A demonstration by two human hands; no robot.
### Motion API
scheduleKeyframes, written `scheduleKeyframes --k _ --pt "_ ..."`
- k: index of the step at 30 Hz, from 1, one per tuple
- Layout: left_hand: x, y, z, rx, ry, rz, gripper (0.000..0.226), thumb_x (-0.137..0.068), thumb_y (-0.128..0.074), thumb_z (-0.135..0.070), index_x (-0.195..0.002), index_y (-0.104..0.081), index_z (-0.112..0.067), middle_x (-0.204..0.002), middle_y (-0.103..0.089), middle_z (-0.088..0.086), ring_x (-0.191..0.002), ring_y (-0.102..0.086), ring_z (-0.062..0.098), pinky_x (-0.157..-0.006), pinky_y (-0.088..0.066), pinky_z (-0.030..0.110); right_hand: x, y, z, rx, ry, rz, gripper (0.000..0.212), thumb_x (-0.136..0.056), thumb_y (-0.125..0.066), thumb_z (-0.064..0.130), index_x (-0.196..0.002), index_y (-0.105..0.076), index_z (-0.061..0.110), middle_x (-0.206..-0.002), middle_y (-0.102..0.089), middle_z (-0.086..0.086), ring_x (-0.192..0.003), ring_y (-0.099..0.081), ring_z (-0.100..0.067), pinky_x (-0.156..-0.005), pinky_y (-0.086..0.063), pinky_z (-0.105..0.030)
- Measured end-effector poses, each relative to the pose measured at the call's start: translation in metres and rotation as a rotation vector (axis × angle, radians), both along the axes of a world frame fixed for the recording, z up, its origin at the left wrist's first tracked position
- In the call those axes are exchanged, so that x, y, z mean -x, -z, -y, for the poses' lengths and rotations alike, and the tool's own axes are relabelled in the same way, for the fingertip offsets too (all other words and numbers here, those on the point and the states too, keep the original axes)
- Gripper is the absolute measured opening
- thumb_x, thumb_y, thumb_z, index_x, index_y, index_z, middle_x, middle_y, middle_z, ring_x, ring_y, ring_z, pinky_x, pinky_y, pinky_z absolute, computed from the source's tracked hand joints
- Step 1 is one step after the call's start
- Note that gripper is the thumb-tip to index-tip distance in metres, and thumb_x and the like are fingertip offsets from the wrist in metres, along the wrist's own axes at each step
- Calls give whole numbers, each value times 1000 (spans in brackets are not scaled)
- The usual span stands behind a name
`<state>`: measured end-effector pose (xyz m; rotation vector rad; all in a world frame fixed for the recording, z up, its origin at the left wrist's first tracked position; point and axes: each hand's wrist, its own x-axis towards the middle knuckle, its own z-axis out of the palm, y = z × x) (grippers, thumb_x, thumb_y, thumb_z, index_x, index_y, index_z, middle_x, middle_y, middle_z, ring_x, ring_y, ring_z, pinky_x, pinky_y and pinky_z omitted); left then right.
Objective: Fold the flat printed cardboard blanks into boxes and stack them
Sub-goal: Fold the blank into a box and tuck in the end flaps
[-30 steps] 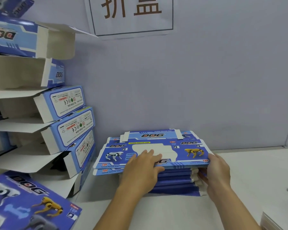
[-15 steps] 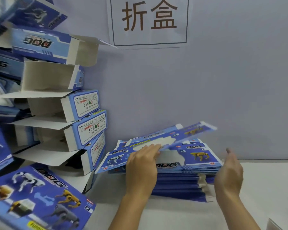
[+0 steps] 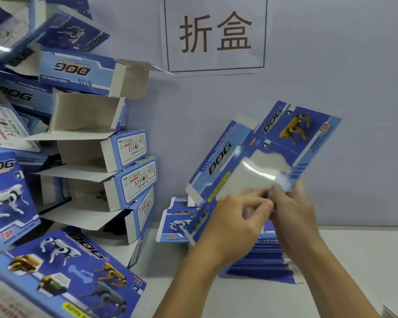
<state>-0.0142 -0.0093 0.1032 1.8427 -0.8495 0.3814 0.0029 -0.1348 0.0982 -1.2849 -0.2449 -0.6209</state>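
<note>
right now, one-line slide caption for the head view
Both hands lift one flat blank off the pile, folded boxes stacked left.

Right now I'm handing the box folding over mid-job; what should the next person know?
Left hand and right hand both pinch the lower edge of one flat blank, held tilted above the pile of blanks on the table.
Done: folded boxes stacked at left, end flaps open.
Left: fold this blank, stack it, then work through the pile.
</note>
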Motion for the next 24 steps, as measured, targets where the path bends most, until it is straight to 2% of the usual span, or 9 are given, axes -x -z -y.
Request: scheduleKeyframes --k 2,5,7,8,10,12,14,17,24 --pt "0 5 -5 32 -79 -13 23 -99 -56 -23 -110 -76 -17 -107 -73 -14 -103 -65 -3 -94 -54 26 -4 5 17 27 144 -3 22 -102 -44 3 -103 -54 23 -90 -70 -3 -79 -70 -21 -63 -59 -39" --pt "-6 4 -20 203 -403 113 17 -97 -62 -22 -109 -68 -31 -107 -62 -23 -104 -57 -3 -86 -48 12 -1 7 37 -14 97 -22 23 -103 -47 7 -106 -59 26 -79 -75 6 -62 -71 -8 -47 -54 -24" --pt "-12 1 -33 302 -559 101 34 -95 -64 -26 -126 -53 -35 -118 -48 -23 -112 -46 -5 -84 -41 6 3 7 46 -20 37 -25 28 -101 -50 8 -99 -66 30 -81 -76 6 -63 -72 -10 -48 -55 -25" --pt "-14 0 -39 322 -581 26 47 -94 -65 -31 -136 -45 -33 -124 -43 -22 -117 -42 -4 -85 -38 6 4 7 48 -19 10 -27 29 -101 -51 9 -98 -68 31 -86 -77 4 -66 -73 -12 -49 -56 -26" --pt "-15 -1 -45 412 -439 -161 53 -92 -65 -38 -139 -43 -30 -129 -52 -18 -116 -53 -2 -82 -47 14 4 9 47 -7 -51 -28 28 -100 -52 9 -98 -71 30 -95 -77 0 -73 -74 -16 -53 -58 -29" --pt "-14 2 -46 532 -246 -238 38 -87 -66 -41 -122 -54 -31 -111 -71 -7 -93 -71 8 -65 -58 22 3 13 39 24 -120 -17 26 -99 -53 13 -104 -71 31 -100 -77 -3 -81 -75 -20 -57 -59 -32" --pt "-13 5 -45 580 -194 -217 40 -77 -67 -49 -113 -56 -34 -101 -73 -3 -89 -73 13 -60 -59 24 2 14 32 79 -145 -10 22 -95 -58 27 -116 -66 32 -105 -75 -4 -89 -74 -24 -62 -60 -36" --pt "-14 6 -46 589 -197 -182 50 -69 -66 -53 -115 -53 -36 -105 -70 -7 -95 -72 15 -65 -61 26 3 16 28 120 -210 17 33 -89 -57 41 -120 -60 35 -112 -72 -5 -97 -72 -27 -70 -61 -44" --pt "-8 2 -38 579 -33 -218 53 -75 -65 -48 -121 -44 -31 -96 -71 -19 -87 -73 5 -59 -56 16 9 15 13 151 -344 16 51 -84 -53 46 -131 -51 28 -117 -69 -3 -105 -70 -26 -71 -61 -37"
